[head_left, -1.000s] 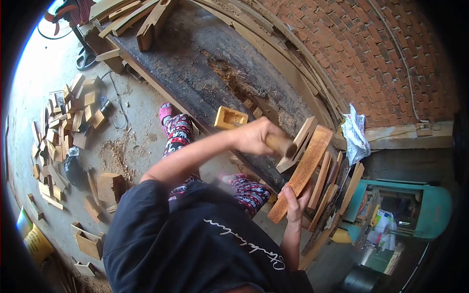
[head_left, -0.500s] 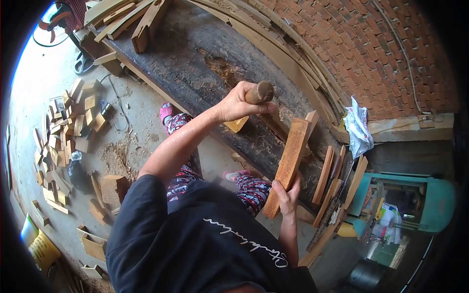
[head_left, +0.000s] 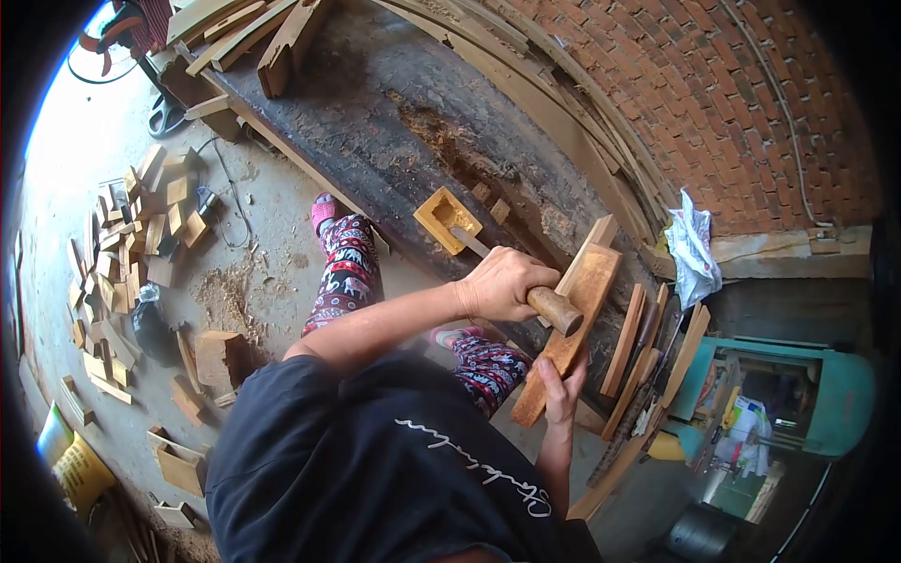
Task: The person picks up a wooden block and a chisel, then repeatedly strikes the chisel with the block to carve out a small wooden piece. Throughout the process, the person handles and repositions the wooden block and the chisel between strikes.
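Note:
My left hand (head_left: 511,284) is closed round a chisel (head_left: 556,311) with a thick round wooden handle. Its flat metal blade points away to the upper left, with the tip over a yellowish wooden block (head_left: 435,229) that has a hollow cut in it. The block lies on the dark bench (head_left: 352,131). In my right hand (head_left: 560,387) is a reddish-brown wooden bar (head_left: 598,272), gripped near its lower end with the thumb on top. The chisel handle overlaps the bar in this view. Small wood chunks (head_left: 499,210) lie beside the block.
Wooden strips (head_left: 623,342) and tools line the bench's right end, near a white plastic bag (head_left: 693,249) and a green machine (head_left: 835,399). Boards (head_left: 282,47) are stacked at the far end. Many wood offcuts (head_left: 127,253) cover the floor at left.
My left hand has swung down and right, turning the chisel from pointing downward to lying slanted, and uncovering the hollowed block. The bar has shifted slightly right and turned a little.

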A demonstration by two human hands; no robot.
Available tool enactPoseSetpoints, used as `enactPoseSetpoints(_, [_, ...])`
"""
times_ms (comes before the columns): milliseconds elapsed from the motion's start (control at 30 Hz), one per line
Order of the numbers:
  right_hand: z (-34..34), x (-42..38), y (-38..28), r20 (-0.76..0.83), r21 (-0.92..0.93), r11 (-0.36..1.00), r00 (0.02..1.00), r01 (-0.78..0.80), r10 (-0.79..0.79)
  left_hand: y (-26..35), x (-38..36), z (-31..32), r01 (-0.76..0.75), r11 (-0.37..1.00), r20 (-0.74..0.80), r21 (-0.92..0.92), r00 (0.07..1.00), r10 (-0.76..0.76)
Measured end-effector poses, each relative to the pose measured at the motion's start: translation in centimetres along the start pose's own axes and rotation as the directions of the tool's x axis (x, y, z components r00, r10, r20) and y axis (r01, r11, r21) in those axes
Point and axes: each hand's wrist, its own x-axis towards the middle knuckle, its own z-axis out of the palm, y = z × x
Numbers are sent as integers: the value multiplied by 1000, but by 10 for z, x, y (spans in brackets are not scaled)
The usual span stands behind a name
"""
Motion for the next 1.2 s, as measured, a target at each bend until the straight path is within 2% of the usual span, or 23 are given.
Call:
enactPoseSetpoints(67, [-4,3,-17,-31,2,998,997,65,-65,0,0,7,-1,998,-39,64,999,3])
enactPoseSetpoints(100, [0,1,-37,-97,143,989,995,42,-29,0,1,8,0,998,-35,65,999,3])
enactPoseSetpoints(167, [-12,-1,-59,-154,141,986,986,88,-66,1,4,9,6,996,-112,88,994,4])
enactPoseSetpoints(233, [-17,1,-80,-242,213,937,944,278,-225,3,8,10,27,997,-145,78,989,-16])
enactPoseSetpoints(300, [-6,6,-93,-393,219,845,836,489,-382,3,13,12,51,995,-264,86,964,-27])
enactPoseSetpoints(367, [-4,8,-69,-204,172,871,881,461,-426,-1,16,13,-2,996,-313,91,949,30])
enactPoseSetpoints(400, [0,4,-64,-63,-22,928,925,373,-374,-2,18,12,-4,997,-343,72,939,29])
enactPoseSetpoints(433, [-2,-2,-48,100,-202,956,975,214,-198,-3,19,12,-7,999,-373,53,927,27])
enactPoseSetpoints(467, [4,-4,-43,27,-100,989,994,113,-111,2,23,10,9,999,-433,-38,901,-25])
enactPoseSetpoints(500, [11,-4,-42,-37,11,1000,999,19,-18,6,22,3,75,996,-411,40,910,-52])
enactPoseSetpoints(567, [5,-6,-68,-114,172,985,993,28,-8,2,22,4,53,998,-385,27,922,-39])
enactPoseSetpoints(633, [-13,-6,-71,-118,216,952,973,218,-196,1,16,9,64,998,-345,26,937,-51])
enactPoseSetpoints(700, [-1,2,-74,-340,319,819,864,478,-372,1,17,14,51,998,-305,23,951,-42])
enactPoseSetpoints(733, [9,4,-64,-367,332,788,841,518,-398,2,15,16,61,997,-291,42,956,-46])
enactPoseSetpoints(767, [2,1,-44,-129,155,892,904,425,-408,2,14,17,71,995,-278,64,959,-51])
enactPoseSetpoints(800, [1,-5,-24,5,94,972,976,215,-216,-1,12,18,63,996,-263,64,964,-44])
enactPoseSetpoints(833, [1,-12,-11,121,7,1000,993,0,0,0,12,16,59,996,-264,67,964,-39])
enactPoseSetpoints(900, [-2,-21,-10,63,70,997,997,-41,37,0,13,9,62,998,-246,-14,967,-64])
enactPoseSetpoints(933, [-5,-26,-10,20,130,987,995,-95,93,2,11,5,47,999,-173,-8,984,-47])
enactPoseSetpoints(967, [-8,-28,-10,25,89,995,998,-53,51,-1,6,7,47,999,-69,-11,996,-48])
enactPoseSetpoints(1033, [-3,-33,-22,-13,167,986,1000,-6,9,3,-3,-6,40,999,212,-1,977,-39])
enactPoseSetpoints(1067, [-2,-34,-28,-6,184,983,1000,-5,6,0,-6,-10,12,1000,287,-13,958,-8])
enactPoseSetpoints(1200, [3,-39,-38,-6,214,975,999,51,-51,3,-8,-22,15,993,272,-116,962,17])
